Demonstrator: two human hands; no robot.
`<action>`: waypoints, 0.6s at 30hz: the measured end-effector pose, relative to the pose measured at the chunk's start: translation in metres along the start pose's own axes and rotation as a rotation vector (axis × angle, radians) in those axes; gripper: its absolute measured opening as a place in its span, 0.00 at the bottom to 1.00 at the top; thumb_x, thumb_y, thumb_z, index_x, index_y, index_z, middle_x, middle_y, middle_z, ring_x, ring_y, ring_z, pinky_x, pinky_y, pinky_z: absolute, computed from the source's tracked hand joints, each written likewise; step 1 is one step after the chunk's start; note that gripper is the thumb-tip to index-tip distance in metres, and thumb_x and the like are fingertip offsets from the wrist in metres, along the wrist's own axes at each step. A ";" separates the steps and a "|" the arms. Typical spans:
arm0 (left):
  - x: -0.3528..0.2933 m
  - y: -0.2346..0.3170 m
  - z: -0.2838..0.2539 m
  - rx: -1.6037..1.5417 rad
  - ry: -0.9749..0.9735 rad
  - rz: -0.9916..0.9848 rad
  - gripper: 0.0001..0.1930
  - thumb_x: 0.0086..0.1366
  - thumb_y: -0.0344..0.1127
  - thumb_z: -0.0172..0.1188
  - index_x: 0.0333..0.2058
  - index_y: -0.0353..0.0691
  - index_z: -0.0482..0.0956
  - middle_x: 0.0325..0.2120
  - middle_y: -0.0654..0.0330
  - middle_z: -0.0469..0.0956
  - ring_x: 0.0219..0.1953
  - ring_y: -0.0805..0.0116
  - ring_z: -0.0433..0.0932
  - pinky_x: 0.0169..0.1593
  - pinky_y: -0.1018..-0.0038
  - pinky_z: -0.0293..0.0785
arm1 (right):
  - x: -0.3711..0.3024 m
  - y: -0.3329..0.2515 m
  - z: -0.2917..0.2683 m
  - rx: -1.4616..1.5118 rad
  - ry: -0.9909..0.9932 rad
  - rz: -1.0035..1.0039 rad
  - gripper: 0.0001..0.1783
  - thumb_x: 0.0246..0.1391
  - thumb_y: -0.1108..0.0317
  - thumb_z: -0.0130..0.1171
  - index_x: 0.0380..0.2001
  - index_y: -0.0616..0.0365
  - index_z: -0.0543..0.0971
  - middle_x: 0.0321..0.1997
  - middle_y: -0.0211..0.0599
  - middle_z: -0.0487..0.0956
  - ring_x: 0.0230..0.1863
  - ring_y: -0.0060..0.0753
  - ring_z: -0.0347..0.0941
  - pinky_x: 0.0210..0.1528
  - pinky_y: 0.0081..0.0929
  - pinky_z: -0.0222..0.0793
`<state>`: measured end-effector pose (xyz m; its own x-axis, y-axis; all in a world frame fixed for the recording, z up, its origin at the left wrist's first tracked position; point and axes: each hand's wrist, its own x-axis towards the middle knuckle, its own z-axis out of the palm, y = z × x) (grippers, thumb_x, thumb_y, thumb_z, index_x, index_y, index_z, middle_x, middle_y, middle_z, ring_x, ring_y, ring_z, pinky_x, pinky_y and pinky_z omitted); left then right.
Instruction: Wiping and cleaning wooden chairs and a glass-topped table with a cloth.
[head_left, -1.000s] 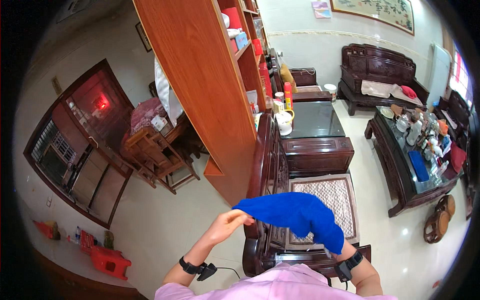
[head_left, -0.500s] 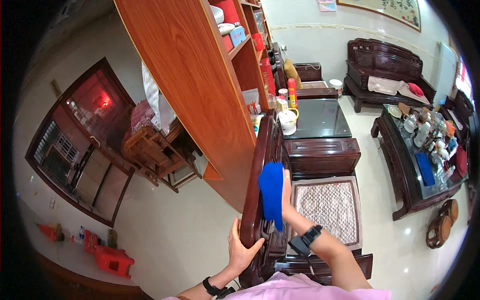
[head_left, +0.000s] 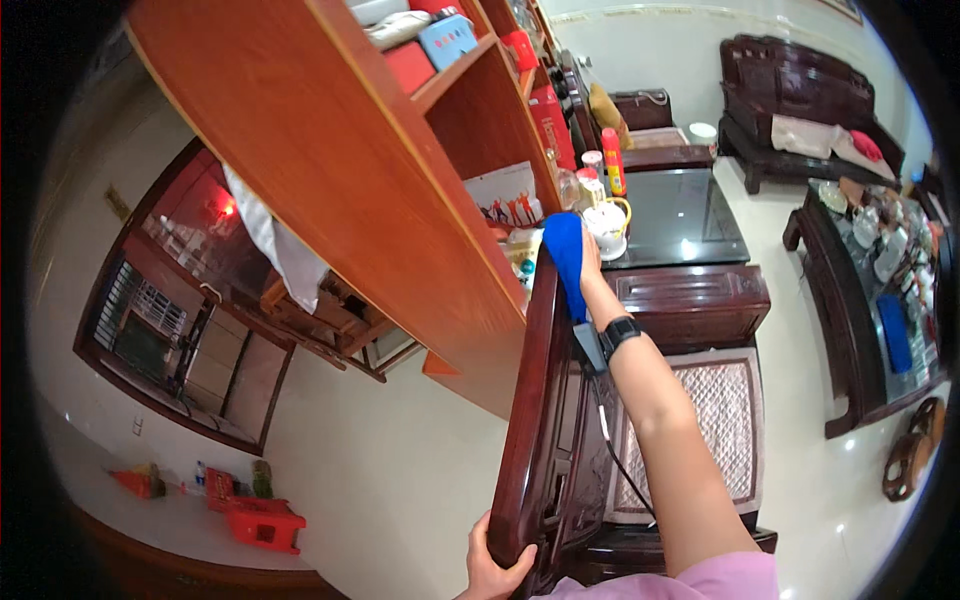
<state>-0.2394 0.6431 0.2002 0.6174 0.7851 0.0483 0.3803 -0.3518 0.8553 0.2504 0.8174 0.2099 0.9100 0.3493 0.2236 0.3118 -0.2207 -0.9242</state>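
A blue cloth (head_left: 566,258) lies over the far end of the top rail of a dark carved wooden sofa's backrest (head_left: 537,390). My right hand (head_left: 591,262) presses and grips it there; the cloth hides part of the fingers. The right arm is stretched far forward, with a black band and a small dark device at the wrist. Down at the near end of the rail, my left hand (head_left: 492,566) is wrapped round the corner, thumb on one side and fingers on the other. Just right of the cloth stands a white kettle (head_left: 606,226) with a yellow handle.
A tall wooden shelf unit (head_left: 330,190) stands close on the left. Beyond the armrest is a glass-topped side table (head_left: 678,218) with a red spray can (head_left: 613,160). A patterned cushion (head_left: 705,430) covers the seat. A cluttered coffee table (head_left: 835,290) stands right.
My right hand has slid the blue cloth forward along the rail to its far end, near the kettle. My left hand still holds the near end. The view has shifted.
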 end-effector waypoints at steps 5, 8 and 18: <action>-0.001 0.003 0.010 -0.006 -0.018 0.009 0.40 0.56 0.34 0.70 0.64 0.35 0.58 0.53 0.45 0.73 0.55 0.56 0.73 0.58 0.63 0.70 | 0.003 0.120 0.066 1.785 0.068 0.108 0.29 0.71 0.54 0.39 0.65 0.64 0.64 0.70 0.46 0.66 0.71 0.41 0.60 0.69 0.34 0.57; 0.010 0.007 0.018 -0.046 -0.091 -0.048 0.42 0.57 0.34 0.70 0.65 0.35 0.56 0.54 0.44 0.72 0.57 0.55 0.72 0.59 0.63 0.68 | -0.061 0.223 0.043 1.387 -0.022 -0.084 0.28 0.72 0.68 0.34 0.72 0.64 0.50 0.77 0.41 0.52 0.75 0.36 0.51 0.76 0.31 0.45; 0.007 0.019 -0.001 0.055 -0.033 0.067 0.40 0.55 0.30 0.68 0.63 0.30 0.57 0.53 0.48 0.68 0.57 0.57 0.68 0.62 0.63 0.63 | -0.295 0.164 0.024 3.419 -0.098 0.914 0.27 0.68 0.57 0.49 0.66 0.58 0.66 0.68 0.35 0.67 0.68 0.35 0.63 0.70 0.32 0.59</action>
<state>-0.2284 0.6428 0.2172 0.6647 0.7420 0.0873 0.3740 -0.4316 0.8209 0.0267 0.7003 -0.0147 0.6168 0.7640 0.1896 -0.1364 -0.1336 0.9816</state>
